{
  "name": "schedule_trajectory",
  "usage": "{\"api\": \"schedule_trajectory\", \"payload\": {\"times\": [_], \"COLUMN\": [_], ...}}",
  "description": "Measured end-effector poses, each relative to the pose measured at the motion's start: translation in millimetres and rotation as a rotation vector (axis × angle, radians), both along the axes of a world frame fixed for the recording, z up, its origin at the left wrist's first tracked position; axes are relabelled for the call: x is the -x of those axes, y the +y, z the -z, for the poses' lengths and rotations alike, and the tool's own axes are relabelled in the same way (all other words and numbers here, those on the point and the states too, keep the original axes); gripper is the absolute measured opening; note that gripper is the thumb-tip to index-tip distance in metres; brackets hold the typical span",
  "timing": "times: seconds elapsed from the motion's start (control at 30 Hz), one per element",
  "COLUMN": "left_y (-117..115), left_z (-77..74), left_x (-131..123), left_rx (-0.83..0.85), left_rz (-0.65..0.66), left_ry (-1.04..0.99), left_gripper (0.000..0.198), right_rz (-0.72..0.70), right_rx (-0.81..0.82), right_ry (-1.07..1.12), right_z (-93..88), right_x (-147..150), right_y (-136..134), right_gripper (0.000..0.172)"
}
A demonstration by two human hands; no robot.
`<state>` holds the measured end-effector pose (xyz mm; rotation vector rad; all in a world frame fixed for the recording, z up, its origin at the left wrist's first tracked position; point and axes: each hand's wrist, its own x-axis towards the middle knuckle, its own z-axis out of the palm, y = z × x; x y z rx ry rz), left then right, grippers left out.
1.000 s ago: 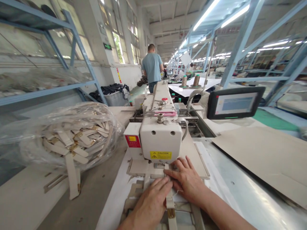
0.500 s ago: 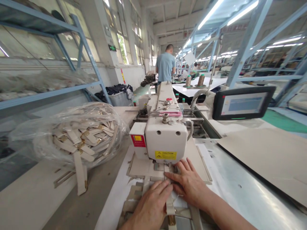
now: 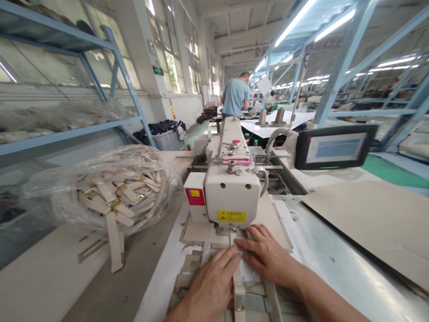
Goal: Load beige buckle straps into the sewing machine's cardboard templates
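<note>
A beige strap [image 3: 239, 286] with a metal piece at its near end runs under the head of a white industrial sewing machine [image 3: 233, 190]. My left hand [image 3: 214, 277] lies along the strap's left side, fingers stretched forward and fingertips pressing by it; its thumb is hidden. On the other side, my right hand [image 3: 266, 257] rests with fingers spread, the index fingertip touching the strap just in front of the needle area. Beneath the hands is a flat beige clamp plate [image 3: 194, 232] with slots. The needle itself cannot be made out.
To the left, a clear plastic bag [image 3: 134, 156] holds many beige straps with gold-coloured fittings. A control screen [image 3: 337, 146] stands at the right, above a large beige board [image 3: 372, 219]. Thread cones [image 3: 279, 115] and a person [image 3: 236, 95] in a blue shirt are farther back.
My right hand has shifted slightly, its index fingertip lying a little farther along the strap. The left hand stays nearly still. The person behind has leaned forward and to the right.
</note>
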<state>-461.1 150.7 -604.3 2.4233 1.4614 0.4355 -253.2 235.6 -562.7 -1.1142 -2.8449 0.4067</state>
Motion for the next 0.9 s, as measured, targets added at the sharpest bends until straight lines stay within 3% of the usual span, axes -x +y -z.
{"api": "schedule_trajectory", "payload": {"times": [0.17,0.27,0.47,0.6,0.73,0.83,0.9], "left_y": [-5,-2,6,14,18,11,7], "left_z": [-3.6,-0.4,-1.0,-5.6,-18.6,-30.0,-30.5], "left_x": [4,3,5,3,-2,-4,-4], "left_rx": [0.002,-0.029,0.026,0.076,-0.008,-0.130,-0.232], "left_rz": [-0.009,-0.028,-0.057,-0.074,-0.039,0.110,0.238], "left_ry": [0.001,-0.072,-0.206,-0.259,-0.348,-0.326,-0.226], "left_gripper": [0.058,0.056,0.071,0.080,0.069,0.046,0.052], "right_rz": [-0.023,-0.020,0.032,0.141,0.161,0.167,0.127], "right_rx": [0.139,0.199,-0.092,-0.137,-0.067,0.057,0.169], "right_ry": [-0.053,-0.134,-0.186,-0.149,0.111,0.344,0.448], "right_z": [-10.8,-13.5,12.7,22.3,-3.7,-31.7,-39.7], "right_x": [-45,-65,-56,-46,-47,-48,-45], "right_y": [-15,-28,-25,-9,-8,-30,-52], "right_gripper": [0.082,0.079,0.066,0.055,0.045,0.046,0.046]}}
